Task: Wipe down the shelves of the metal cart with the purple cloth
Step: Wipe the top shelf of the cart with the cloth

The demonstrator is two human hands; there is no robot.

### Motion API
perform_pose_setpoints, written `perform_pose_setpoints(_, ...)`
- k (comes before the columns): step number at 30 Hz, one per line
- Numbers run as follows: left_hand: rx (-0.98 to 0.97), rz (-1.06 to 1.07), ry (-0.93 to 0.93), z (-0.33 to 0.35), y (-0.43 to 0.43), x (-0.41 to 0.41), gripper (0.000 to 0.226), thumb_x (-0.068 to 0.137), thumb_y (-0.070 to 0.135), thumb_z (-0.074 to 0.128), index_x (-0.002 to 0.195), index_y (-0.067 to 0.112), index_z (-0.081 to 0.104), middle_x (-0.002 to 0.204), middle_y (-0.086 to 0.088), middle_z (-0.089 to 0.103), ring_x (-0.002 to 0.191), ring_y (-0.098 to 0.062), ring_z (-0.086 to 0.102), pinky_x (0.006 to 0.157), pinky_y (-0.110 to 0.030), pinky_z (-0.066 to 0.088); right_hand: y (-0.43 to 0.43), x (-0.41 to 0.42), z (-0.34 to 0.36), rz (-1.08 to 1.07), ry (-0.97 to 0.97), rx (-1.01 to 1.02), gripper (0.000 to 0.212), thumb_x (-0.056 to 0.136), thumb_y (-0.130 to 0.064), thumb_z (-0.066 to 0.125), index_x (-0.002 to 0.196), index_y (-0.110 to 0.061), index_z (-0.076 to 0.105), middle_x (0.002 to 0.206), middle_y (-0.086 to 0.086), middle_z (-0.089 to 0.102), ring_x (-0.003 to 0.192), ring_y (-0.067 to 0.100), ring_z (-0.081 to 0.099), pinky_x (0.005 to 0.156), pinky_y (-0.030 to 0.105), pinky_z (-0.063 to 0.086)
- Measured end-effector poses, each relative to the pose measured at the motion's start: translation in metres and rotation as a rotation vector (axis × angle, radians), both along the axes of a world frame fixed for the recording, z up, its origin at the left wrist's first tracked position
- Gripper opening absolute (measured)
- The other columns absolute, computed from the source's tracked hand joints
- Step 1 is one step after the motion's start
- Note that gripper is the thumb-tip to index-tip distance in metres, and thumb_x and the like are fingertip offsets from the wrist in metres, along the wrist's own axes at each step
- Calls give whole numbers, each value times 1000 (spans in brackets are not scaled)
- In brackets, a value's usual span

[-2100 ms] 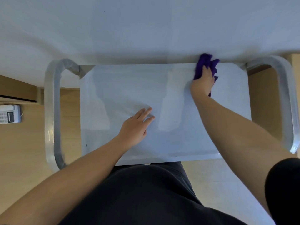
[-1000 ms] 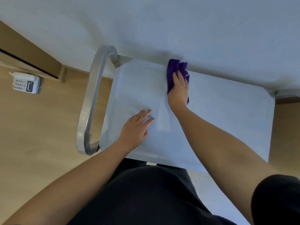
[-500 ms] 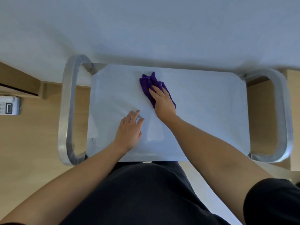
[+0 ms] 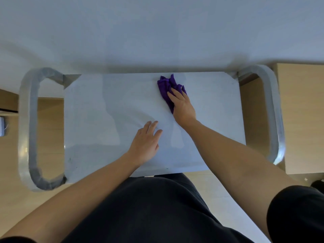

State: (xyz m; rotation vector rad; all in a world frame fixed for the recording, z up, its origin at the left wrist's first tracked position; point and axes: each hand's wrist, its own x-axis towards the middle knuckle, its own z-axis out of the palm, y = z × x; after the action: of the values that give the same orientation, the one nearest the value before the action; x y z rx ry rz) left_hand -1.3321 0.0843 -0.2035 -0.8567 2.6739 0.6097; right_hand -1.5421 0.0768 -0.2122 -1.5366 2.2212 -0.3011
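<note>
The metal cart's top shelf (image 4: 98, 106) lies directly below me, a pale flat sheet with a rounded handle at each end. A crumpled purple cloth (image 4: 166, 86) sits on the shelf near its far edge, right of centre. My right hand (image 4: 182, 107) presses flat on the cloth with straight fingers and covers its near part. My left hand (image 4: 145, 142) rests flat on the bare shelf, nearer to me and left of the cloth. The lower shelves are hidden under the top one.
The left handle (image 4: 29, 123) and right handle (image 4: 271, 111) loop out past the shelf ends. A white wall (image 4: 157, 32) stands right behind the cart. Wooden floor (image 4: 10, 163) shows on the left, and a wooden piece of furniture (image 4: 303, 111) on the right.
My right hand has slid the cloth from the shelf's far right corner leftwards along the back edge, then back a little to the right. My left hand stays flat on the shelf.
</note>
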Motion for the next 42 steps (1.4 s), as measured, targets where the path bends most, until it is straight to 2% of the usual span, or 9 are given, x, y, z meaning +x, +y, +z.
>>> perform_pose_setpoints(8,23,-42,32,2,20,-77,49,92,18,53,140,13,40,157,-14,20,145,-34,18,109,-45,36,38,-104,-3,-102,46,-16,56,91,2,47,145,-15,42,154,5,36,143,29,30,119,38,25)
perform_pose_setpoints(15,44,-5,-10,-1,31,-108,53,90,16,53,141,12,40,158,-14,16,146,-36,15,106,-44,38,50,-170,2,-515,55,34,60,88,6,41,146,-9,38,159,13,22,146,38,15,122,42,12)
perform_pose_setpoints(19,35,42,-36,-1,37,-112,51,89,15,54,138,11,42,159,-15,15,147,-35,15,104,-44,40,30,-155,5,-370,179,93,62,85,1,46,146,-7,34,157,10,27,147,25,19,122,47,4)
perform_pose_setpoints(22,20,68,-56,0,43,-115,52,88,16,55,138,10,42,158,-16,15,146,-37,15,104,-45,39,29,-123,4,-115,100,22,61,86,0,47,145,-10,38,155,8,33,147,21,22,122,43,-4)
perform_pose_setpoints(25,12,71,-77,1,47,-119,54,88,18,58,139,9,42,158,-17,15,146,-37,15,104,-46,39,46,-103,0,49,59,-64,55,89,3,47,144,-6,41,150,11,41,144,26,28,123,44,9)
perform_pose_setpoints(27,5,69,-89,1,48,-119,55,89,20,57,140,10,40,159,-16,13,146,-36,13,105,-46,40,62,-107,-1,22,3,-90,54,91,2,48,144,-8,42,149,9,42,141,30,31,120,40,22)
perform_pose_setpoints(30,0,75,-96,1,54,-119,57,90,20,56,142,11,36,160,-15,9,147,-36,12,104,-46,40,91,-125,-3,-14,-31,-111,51,93,1,48,142,-11,46,148,7,44,138,32,36,115,38,31)
perform_pose_setpoints(38,-8,61,-102,0,86,-113,59,91,21,53,145,11,32,160,-17,5,147,-38,10,105,-44,39,158,-134,-1,-214,-38,-77,49,95,0,45,142,-14,46,150,6,43,139,29,34,115,37,30)
perform_pose_setpoints(42,-3,10,-88,-2,95,-97,60,91,21,53,146,12,32,161,-16,7,147,-37,10,108,-46,36,192,-115,-1,-276,-5,4,54,95,0,46,146,-18,40,153,4,36,143,25,29,118,33,22)
